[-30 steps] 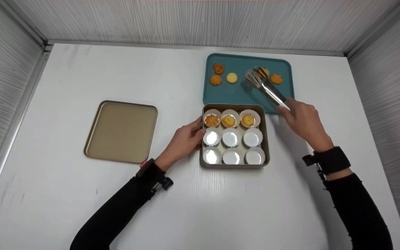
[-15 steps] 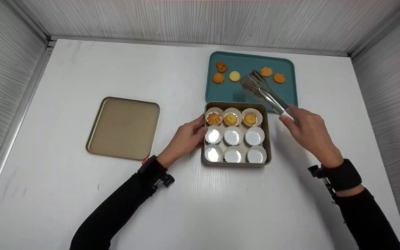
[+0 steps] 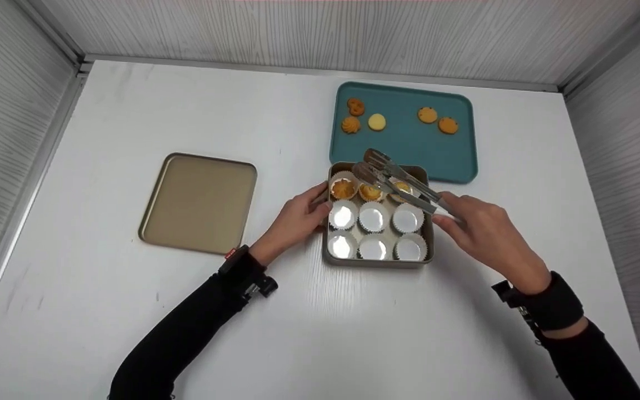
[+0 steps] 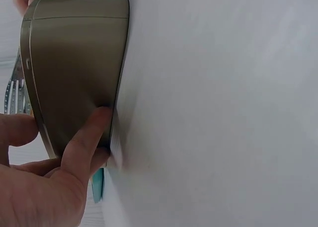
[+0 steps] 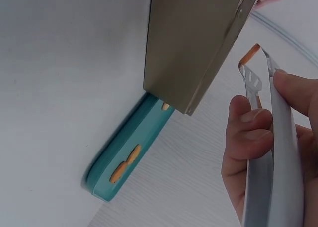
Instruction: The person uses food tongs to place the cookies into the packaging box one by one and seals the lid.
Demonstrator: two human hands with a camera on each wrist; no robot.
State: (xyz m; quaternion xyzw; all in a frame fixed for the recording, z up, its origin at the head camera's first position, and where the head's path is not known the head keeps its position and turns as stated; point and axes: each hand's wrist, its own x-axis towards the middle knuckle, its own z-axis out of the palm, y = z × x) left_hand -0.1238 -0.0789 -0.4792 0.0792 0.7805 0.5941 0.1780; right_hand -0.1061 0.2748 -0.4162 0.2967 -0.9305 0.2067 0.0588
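Observation:
My right hand (image 3: 478,228) grips metal food tongs (image 3: 423,201), with the thumb on one arm and fingers curled round the other. A thin brown cookie (image 5: 249,54) is pinched between the tong tips. In the head view the tongs hang over the back row of a square gold baking tin (image 3: 376,264). My left hand (image 3: 296,222) holds the tin's left side, thumb at the rim and fingers against the outer wall (image 4: 74,73). The tin holds rows of white paper cups. Cookies sit in the back-row cups, partly hidden by the tongs; the front cups (image 3: 373,244) are bare.
Behind the tin lies a teal tray (image 3: 403,150) with a pretzel-shaped cookie (image 3: 355,106), a swirled one (image 3: 351,124), a pale round one (image 3: 376,122) and two speckled ones (image 3: 448,125). A flat gold lid (image 3: 198,203) lies to the left. Grey panels border the white table.
The tongs have moved from above the teal tray toward me and left, over the tin's back row. My left hand keeps its hold on the tin.

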